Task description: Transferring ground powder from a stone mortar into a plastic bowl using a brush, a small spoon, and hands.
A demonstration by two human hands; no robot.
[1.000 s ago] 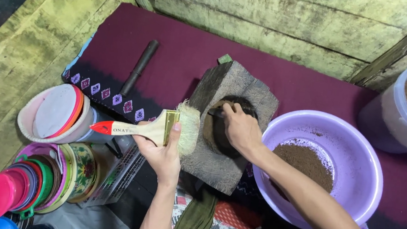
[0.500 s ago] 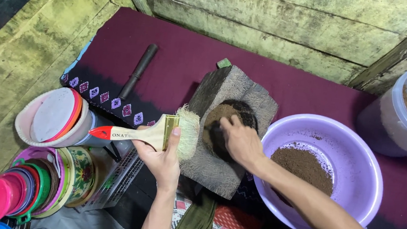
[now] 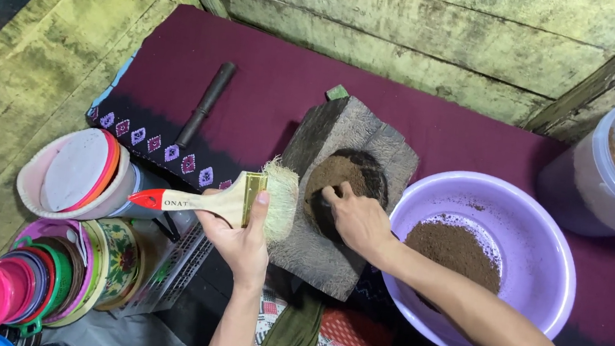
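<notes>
A: Mortar, grey stone block, sits tilted on the maroon cloth, just left of the lilac basin. Brown powder fills its hollow.

B: Hands?

A: Right hand is in the hollow, fingers curled down into the powder. Whether it grips anything, cannot tell; something dark sits under the palm, but it's hidden.

B: Left?

A: Left hand is closed around a paintbrush: pale wooden handle, red tip, brass band, bristles frayed. Thumb lies on the band. Bristles rest against the mortar's left edge, handle points left.

B: Basin contents?

A: A heap of the same brown powder, with dusting on the inner wall. The right forearm crosses over its near rim.

B: Anything else around?

A: Dark pestle lies on the cloth, well apart from the mortar, up left. White bucket with brown powder far right, cut off by the frame. Lower left: a pink-rimmed sieve, a stack of coloured plastic lids and plates, and a grey slotted tray beside them. Green weathered planks behind the cloth.
</notes>
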